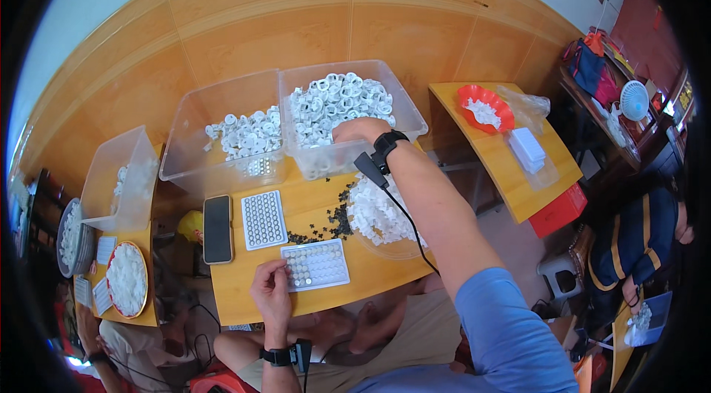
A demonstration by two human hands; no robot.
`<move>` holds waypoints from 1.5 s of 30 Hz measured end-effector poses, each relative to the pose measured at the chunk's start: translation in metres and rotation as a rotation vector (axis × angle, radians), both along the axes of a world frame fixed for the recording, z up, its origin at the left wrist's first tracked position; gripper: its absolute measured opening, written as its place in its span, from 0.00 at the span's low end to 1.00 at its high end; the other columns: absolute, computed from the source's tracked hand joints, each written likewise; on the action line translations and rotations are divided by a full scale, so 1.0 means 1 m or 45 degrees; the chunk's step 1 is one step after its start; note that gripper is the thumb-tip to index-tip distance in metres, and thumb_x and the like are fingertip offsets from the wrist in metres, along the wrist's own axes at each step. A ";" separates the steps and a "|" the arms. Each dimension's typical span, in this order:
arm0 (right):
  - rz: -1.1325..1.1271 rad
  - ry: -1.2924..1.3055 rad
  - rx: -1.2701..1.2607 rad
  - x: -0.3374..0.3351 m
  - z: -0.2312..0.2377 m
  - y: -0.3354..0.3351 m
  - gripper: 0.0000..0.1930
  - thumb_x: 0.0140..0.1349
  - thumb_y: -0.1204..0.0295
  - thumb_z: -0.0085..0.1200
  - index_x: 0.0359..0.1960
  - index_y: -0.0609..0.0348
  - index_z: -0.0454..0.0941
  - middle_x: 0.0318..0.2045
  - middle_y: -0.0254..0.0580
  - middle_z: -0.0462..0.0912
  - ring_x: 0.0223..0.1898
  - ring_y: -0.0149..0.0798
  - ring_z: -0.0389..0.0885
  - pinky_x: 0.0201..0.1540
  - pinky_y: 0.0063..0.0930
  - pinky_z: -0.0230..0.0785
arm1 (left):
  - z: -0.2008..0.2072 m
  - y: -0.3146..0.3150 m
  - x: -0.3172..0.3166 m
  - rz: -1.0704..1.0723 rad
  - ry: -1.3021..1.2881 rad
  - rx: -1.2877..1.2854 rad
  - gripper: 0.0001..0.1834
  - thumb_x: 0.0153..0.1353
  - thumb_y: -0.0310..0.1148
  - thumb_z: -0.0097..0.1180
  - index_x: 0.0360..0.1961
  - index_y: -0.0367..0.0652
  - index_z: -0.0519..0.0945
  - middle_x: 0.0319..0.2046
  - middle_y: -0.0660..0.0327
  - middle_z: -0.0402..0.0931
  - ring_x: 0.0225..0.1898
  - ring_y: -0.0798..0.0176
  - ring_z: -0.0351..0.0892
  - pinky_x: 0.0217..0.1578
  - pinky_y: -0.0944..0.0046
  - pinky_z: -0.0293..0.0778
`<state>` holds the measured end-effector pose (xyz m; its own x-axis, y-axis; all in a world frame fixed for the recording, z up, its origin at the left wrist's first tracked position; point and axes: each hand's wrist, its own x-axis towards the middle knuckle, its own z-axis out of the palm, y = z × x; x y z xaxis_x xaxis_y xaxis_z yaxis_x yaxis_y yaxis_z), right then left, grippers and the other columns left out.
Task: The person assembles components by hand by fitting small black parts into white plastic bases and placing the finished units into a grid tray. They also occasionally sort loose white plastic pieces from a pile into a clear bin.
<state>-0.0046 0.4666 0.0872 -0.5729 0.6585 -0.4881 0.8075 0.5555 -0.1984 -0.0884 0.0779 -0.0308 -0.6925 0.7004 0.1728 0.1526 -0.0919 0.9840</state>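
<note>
My right hand [361, 129] reaches over the front wall of a clear plastic bin [406, 121] heaped with white round plastic parts [342, 97]; its fingertips are hidden, so its grip does not show. My left hand [271, 291] is at the left edge of a white tray [338, 263], thumb and fingers closed together; whatever is between them is too small to name. Rows of small round pieces fill the left part of that tray. Behind it lies a second white tray [264, 220], full of round pieces. Small black parts [341, 221] are scattered beside a pile of white plastic pieces [379, 212].
A black phone [218, 229] lies at the table's left. Another clear bin [185, 143] holds more white parts. On the right table [518, 184] are a red bowl [505, 106] and stacked white trays [526, 149]. Other people sit left and right.
</note>
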 end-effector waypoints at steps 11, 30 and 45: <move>0.240 0.105 0.011 -0.002 -0.038 0.032 0.31 0.50 0.48 0.63 0.54 0.50 0.81 0.52 0.43 0.83 0.53 0.48 0.80 0.53 0.43 0.71 | -0.010 0.000 -0.004 0.016 0.052 0.002 0.08 0.66 0.19 0.53 0.41 0.35 0.83 0.34 0.58 0.80 0.34 0.67 0.80 0.37 0.69 0.76; 0.257 0.350 0.028 0.001 -0.030 0.024 0.20 0.54 0.60 0.54 0.46 0.56 0.84 0.46 0.48 0.86 0.49 0.50 0.83 0.50 0.44 0.72 | -0.001 0.000 -0.001 -0.016 0.025 -0.021 0.08 0.67 0.20 0.53 0.42 0.34 0.83 0.37 0.58 0.81 0.36 0.68 0.81 0.39 0.69 0.77; 0.179 0.545 0.173 -0.002 -0.019 0.024 0.11 0.43 0.72 0.65 0.32 0.59 0.85 0.31 0.43 0.87 0.36 0.41 0.84 0.40 0.33 0.74 | -0.021 0.000 -0.005 -0.007 0.094 0.087 0.08 0.65 0.19 0.53 0.41 0.33 0.84 0.33 0.55 0.80 0.32 0.64 0.80 0.34 0.67 0.75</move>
